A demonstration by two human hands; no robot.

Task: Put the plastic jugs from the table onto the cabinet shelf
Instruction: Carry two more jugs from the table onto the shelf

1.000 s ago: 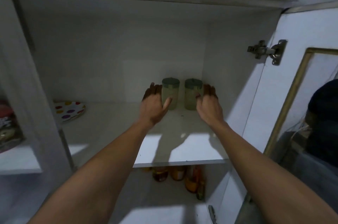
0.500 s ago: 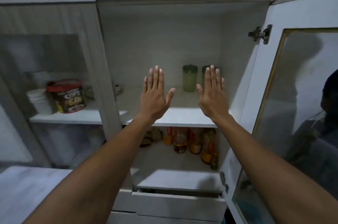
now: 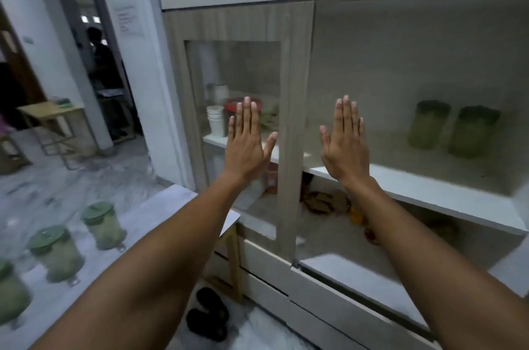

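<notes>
Two green-lidded plastic jugs [image 3: 428, 125] [image 3: 472, 132] stand side by side at the back right of the white cabinet shelf [image 3: 423, 192]. Three more such jugs [image 3: 104, 225] [image 3: 55, 253] [image 3: 10, 294] stand in a row on the pale table [image 3: 148, 215] at the lower left. My left hand [image 3: 247, 140] and my right hand [image 3: 345, 139] are raised flat in front of the cabinet, fingers apart, holding nothing, well left of the shelved jugs.
A glass-fronted cabinet section [image 3: 237, 120] behind my left hand holds stacked white cups [image 3: 215, 120] and a red-lidded tub. Bottles and food sit on the lower shelf. Dark shoes [image 3: 209, 318] lie on the floor. A person stands in the doorway [image 3: 100, 63] at the far left.
My view has swung left, away from the open shelf, bringing the table with its jugs into sight. Both hands let go of the shelved jugs and have drawn back, still flat and empty.
</notes>
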